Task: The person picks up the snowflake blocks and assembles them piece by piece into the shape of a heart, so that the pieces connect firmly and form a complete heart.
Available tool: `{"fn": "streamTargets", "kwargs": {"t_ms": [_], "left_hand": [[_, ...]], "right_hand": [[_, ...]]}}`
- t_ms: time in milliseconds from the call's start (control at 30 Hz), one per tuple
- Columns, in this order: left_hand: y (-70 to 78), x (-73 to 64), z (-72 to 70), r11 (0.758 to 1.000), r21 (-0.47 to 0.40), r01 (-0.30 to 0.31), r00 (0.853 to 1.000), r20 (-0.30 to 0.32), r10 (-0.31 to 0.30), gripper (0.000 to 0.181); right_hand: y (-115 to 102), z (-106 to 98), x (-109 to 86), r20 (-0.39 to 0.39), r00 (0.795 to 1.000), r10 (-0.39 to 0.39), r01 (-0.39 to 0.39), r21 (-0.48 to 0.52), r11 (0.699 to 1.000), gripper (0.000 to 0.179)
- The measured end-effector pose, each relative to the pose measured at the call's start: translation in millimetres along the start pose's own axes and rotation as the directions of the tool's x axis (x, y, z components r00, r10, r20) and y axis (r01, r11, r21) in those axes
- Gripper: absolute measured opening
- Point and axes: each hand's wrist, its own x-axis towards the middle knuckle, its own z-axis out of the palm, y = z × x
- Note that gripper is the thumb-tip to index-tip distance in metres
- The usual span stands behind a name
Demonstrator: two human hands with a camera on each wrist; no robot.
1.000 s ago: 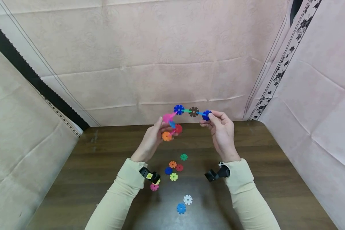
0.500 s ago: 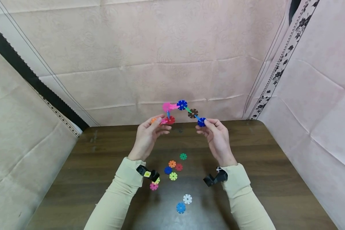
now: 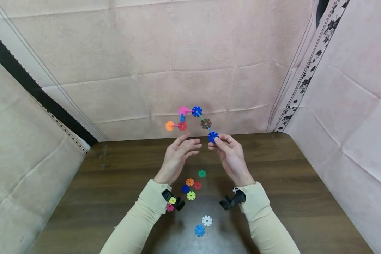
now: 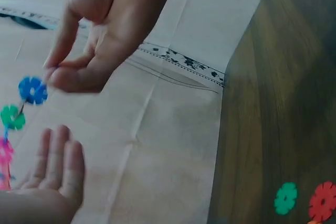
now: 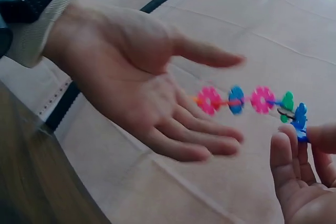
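Observation:
Thumb and fingertips of my right hand [image 3: 232, 157] pinch the blue notched plastic disc [image 3: 213, 137] at the lower end of a chain of interlocking discs. The chain rises through a brown disc [image 3: 206, 123] and another blue disc [image 3: 197, 111] to a pink disc [image 3: 183, 111]. From there it bends down to a red disc [image 3: 182, 126] and an orange disc [image 3: 169, 126] at its far end. My left hand [image 3: 177, 157] holds nothing, its fingers spread just below the chain. In the right wrist view the left palm [image 5: 131, 77] lies open beside the chain.
Loose notched discs lie on the brown wooden table [image 3: 120, 197]: a green disc [image 3: 202, 173], a yellow-green disc [image 3: 191, 195], a white disc [image 3: 207, 221], a light blue disc [image 3: 199, 230] and several more. Pale cloth [image 3: 165, 70] hangs behind the table and at both sides.
My left hand has let go of the orange end of the chain and dropped lower. The right hand has moved left with the blue disc, and the chain stands out above it.

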Motion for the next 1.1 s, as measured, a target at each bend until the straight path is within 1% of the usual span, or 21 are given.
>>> {"fn": "streamTargets", "kwargs": {"t_ms": [67,133,200,267,333,467,533,567,600,633,667,700,733,767,800,833,867,900,967,1033,1100], "left_hand": [[-0.6,1.4,6.1,0.998,0.063,0.001,1.000,-0.029,0.000,0.049],[0.3,4.3,12.4,0.989,0.148,-0.011,0.998,-0.057,0.019,0.042],[1.3,7.0,17.6,0.972,0.232,-0.024,0.994,-0.101,0.049,0.033],[2.4,8.0,20.4,0.955,0.294,-0.035,0.986,-0.148,0.081,0.026],[2.8,8.2,20.3,0.940,0.339,-0.042,0.978,-0.179,0.108,0.022],[3.7,8.3,17.0,0.919,0.388,-0.064,0.968,-0.200,0.152,0.017],[5.5,8.5,14.8,0.911,0.406,-0.076,0.964,-0.202,0.170,0.015],[6.3,8.6,13.4,0.907,0.414,-0.081,0.963,-0.202,0.179,0.015],[7.3,8.6,12.3,0.903,0.422,-0.083,0.961,-0.204,0.184,0.014],[8.3,8.5,10.9,0.901,0.426,-0.084,0.961,-0.204,0.187,0.014],[9.4,8.4,9.8,0.897,0.434,-0.083,0.961,-0.205,0.188,0.014],[10.0,8.4,8.7,0.895,0.438,-0.081,0.961,-0.205,0.187,0.014],[10.4,8.2,7.7,0.891,0.447,-0.076,0.961,-0.206,0.186,0.013],[10.9,7.9,7.0,0.887,0.456,-0.073,0.962,-0.204,0.183,0.013],[11.3,7.6,6.5,0.883,0.463,-0.069,0.963,-0.200,0.180,0.013],[11.5,7.4,6.3,0.879,0.473,-0.067,0.964,-0.196,0.178,0.013],[11.6,7.1,6.2,0.875,0.481,-0.064,0.966,-0.191,0.175,0.013],[11.6,7.0,6.1,0.871,0.487,-0.062,0.967,-0.186,0.172,0.013],[12.1,6.6,6.5,0.864,0.499,-0.062,0.969,-0.178,0.172,0.013],[12.7,6.7,6.4,0.856,0.514,-0.063,0.968,-0.177,0.178,0.013],[13.8,7.1,5.8,0.846,0.529,-0.067,0.966,-0.180,0.189,0.013]], "right_hand": [[5.4,3.7,-0.3,0.024,1.000,0.004,-0.005,0.020,1.000,0.014],[11.2,6.8,-0.8,0.048,0.999,0.000,-0.001,0.021,1.000,0.013],[16.3,9.3,-1.6,0.070,0.998,-0.010,0.010,0.000,1.000,0.014],[20.7,11.0,-1.8,0.086,0.996,-0.016,0.019,-0.030,0.999,0.013],[23.3,11.2,-1.9,0.100,0.995,-0.021,0.028,-0.068,0.997,0.015],[29.4,4.5,1.6,0.088,0.996,-0.028,0.045,-0.199,0.979,0.023],[36.5,-3.3,5.5,0.059,0.998,-0.016,0.034,-0.316,0.948,0.030],[41.7,-8.4,7.8,0.037,0.999,0.000,0.014,-0.394,0.919,0.032],[48.0,-14.1,10.0,0.021,1.000,0.021,-0.008,-0.493,0.870,0.032],[55.4,-19.8,12.3,0.010,0.999,0.052,-0.036,-0.595,0.803,0.031],[63.9,-26.0,14.1,-0.002,0.995,0.101,-0.074,-0.691,0.719,0.029],[72.7,-32.3,15.7,-0.009,0.987,0.160,-0.107,-0.777,0.620,0.027],[81.2,-37.8,17.0,-0.019,0.974,0.224,-0.133,-0.851,0.507,0.027],[88.9,-41.7,17.9,-0.017,0.960,0.279,-0.133,-0.905,0.403,0.028],[95.9,-45.3,18.7,-0.019,0.945,0.326,-0.125,-0.943,0.310,0.031],[101.8,-47.9,19.6,-0.026,0.930,0.366,-0.121,-0.964,0.238,0.033],[106.7,-50.0,20.5,-0.036,0.918,0.395,-0.114,-0.978,0.176,0.035],[110.0,-51.0,21.6,-0.041,0.913,0.406,-0.102,-0.986,0.129,0.036],[113.4,-51.3,23.9,-0.055,0.913,0.405,-0.088,-0.994,0.064,0.034],[113.6,-50.9,25.9,-0.077,0.909,0.411,-0.093,-0.995,0.019,0.031],[112.1,-50.5,27.3,-0.099,0.898,0.428,-0.111,-0.994,0.005,0.029]]}}
